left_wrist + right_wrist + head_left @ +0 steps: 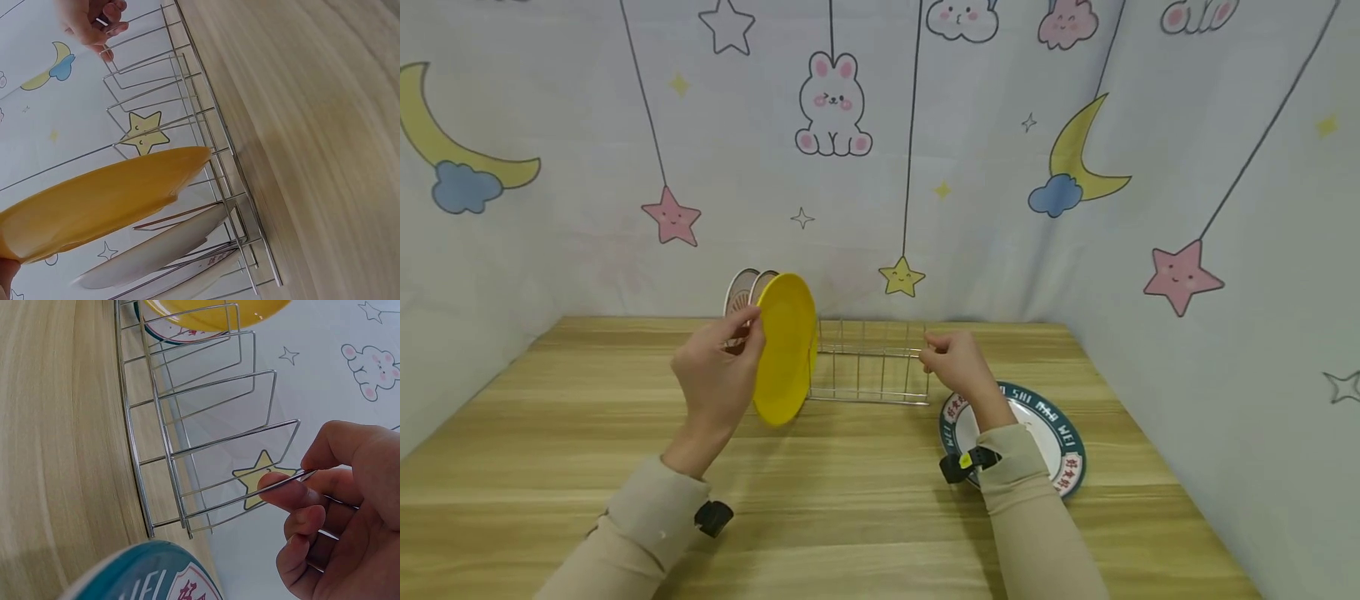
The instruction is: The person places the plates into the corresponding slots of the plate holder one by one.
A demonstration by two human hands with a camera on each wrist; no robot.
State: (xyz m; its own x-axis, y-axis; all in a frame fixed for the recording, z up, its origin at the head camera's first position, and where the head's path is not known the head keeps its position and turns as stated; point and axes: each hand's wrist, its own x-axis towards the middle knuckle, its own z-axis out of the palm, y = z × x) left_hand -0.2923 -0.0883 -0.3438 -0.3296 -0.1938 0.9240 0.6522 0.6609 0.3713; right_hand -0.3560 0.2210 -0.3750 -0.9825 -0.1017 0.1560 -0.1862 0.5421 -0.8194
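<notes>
Yellow plate (786, 354) stands on edge at the left end of the rack (868, 402), its rim pinched by the left hand (718, 362); the right hand (958, 364) pinches the rack's right end wire. A green-rimmed plate (1041, 437) lies on the counter (850, 517).

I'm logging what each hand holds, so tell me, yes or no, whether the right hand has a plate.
No, the right wrist view shows the right hand pinching the rack by its end wire.
</notes>
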